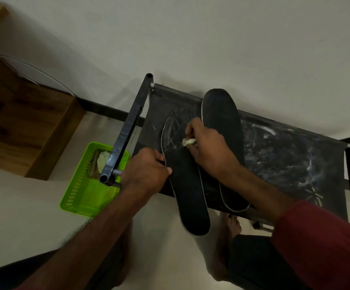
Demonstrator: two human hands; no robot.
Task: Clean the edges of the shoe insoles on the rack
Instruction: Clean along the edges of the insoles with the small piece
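Dim, flat indoor lighting; light source not visible. Soft shadow falls on the wall (211, 38) behind the rack (285, 160). Wide-angle bending at frame edges. Near forearms slightly blurred; no glare.

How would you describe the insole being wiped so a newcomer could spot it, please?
Two insoles lie on the black rack by the wall. It is the left insole, gripped by the left hand while the right hand presses a cloth on it. Unlike the right insole, its toe shows whitish smears and its heel overhangs the front.
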